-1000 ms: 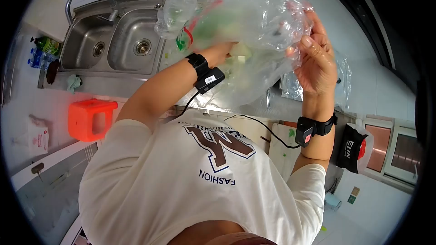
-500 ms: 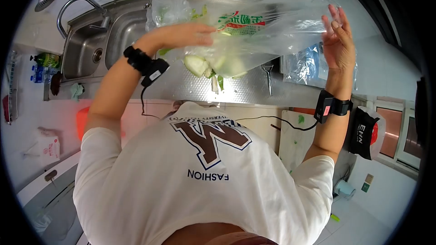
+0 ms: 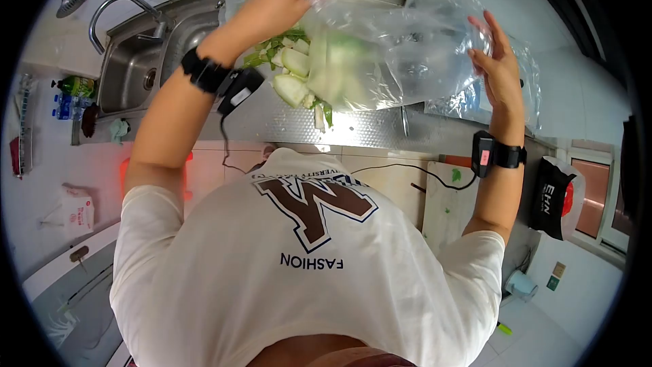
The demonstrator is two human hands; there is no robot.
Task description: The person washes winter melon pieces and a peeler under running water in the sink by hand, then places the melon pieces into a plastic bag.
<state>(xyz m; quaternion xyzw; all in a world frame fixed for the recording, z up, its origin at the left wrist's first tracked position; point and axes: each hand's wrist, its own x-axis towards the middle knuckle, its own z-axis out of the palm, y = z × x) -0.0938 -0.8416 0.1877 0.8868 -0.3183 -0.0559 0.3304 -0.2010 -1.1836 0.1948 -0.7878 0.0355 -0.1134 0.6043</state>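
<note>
A clear plastic bag (image 3: 428, 61) is stretched across the steel counter between my two hands. My left hand (image 3: 288, 0) pinches the bag's upper left edge. At the bag's far right end, my right hand (image 3: 499, 64) touches the film with its fingers bent and apart. Pale green pieces, apparently vegetable, show blurred through the left part of the bag. Just left of it lie a cut pale green vegetable piece (image 3: 291, 90), another piece (image 3: 295, 61) above it and leafy green scraps (image 3: 266, 51). Part of a metal utensil (image 3: 405, 121) shows below the bag.
A double steel sink (image 3: 132, 81) with curved taps is at the left. Another clear plastic package (image 3: 468, 110) lies under my right forearm's side of the counter. A green-topped bottle (image 3: 75, 86) and a cloth (image 3: 119, 130) sit at far left. Cables hang from both wrist devices.
My left hand has moved up and away from me and now grips the bag's edge. The bag has shifted, uncovering more vegetable pieces and leaves. Its printed side no longer shows.
</note>
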